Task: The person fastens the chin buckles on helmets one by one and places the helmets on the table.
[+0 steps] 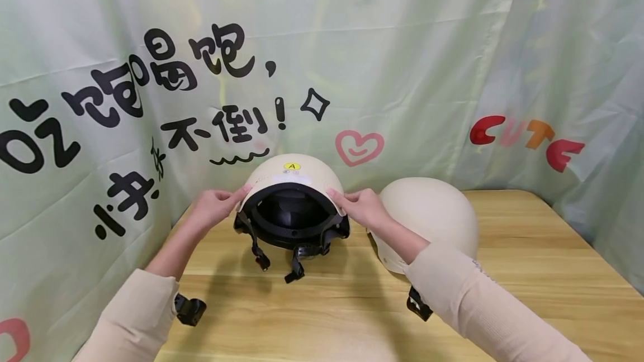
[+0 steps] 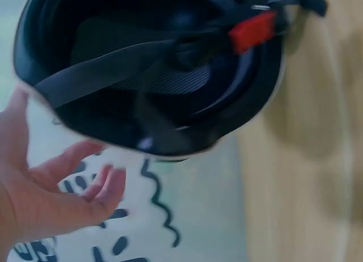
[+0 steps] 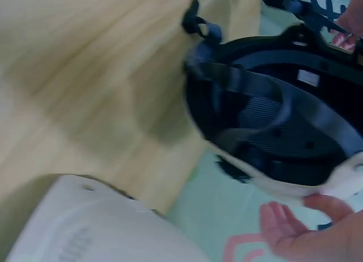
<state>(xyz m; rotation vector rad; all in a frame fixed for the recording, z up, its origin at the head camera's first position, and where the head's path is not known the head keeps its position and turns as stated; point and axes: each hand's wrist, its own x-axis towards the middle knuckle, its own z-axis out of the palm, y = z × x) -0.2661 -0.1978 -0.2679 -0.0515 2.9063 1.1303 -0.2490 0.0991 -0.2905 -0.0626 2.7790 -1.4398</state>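
A cream helmet [image 1: 271, 175] with a yellow "A" sticker is held over the back of the table, its dark padded opening facing the head camera. Black chin straps [image 1: 255, 242] dangle from it, and a red buckle [image 2: 252, 32] shows in the left wrist view. My left hand [image 1: 217, 205] pinches the helmet's left rim between thumb and fingers. On the opposite rim my right hand [image 1: 364, 207] has the same kind of pinch. In the right wrist view the thumb [image 3: 329, 206] lies along the shell's edge.
A second cream helmet [image 1: 430, 211] sits on the wooden table [image 1: 302, 317] to the right, partly behind my right forearm. A printed cloth [image 1: 412, 71] with lettering hangs right behind the table and along its left side.
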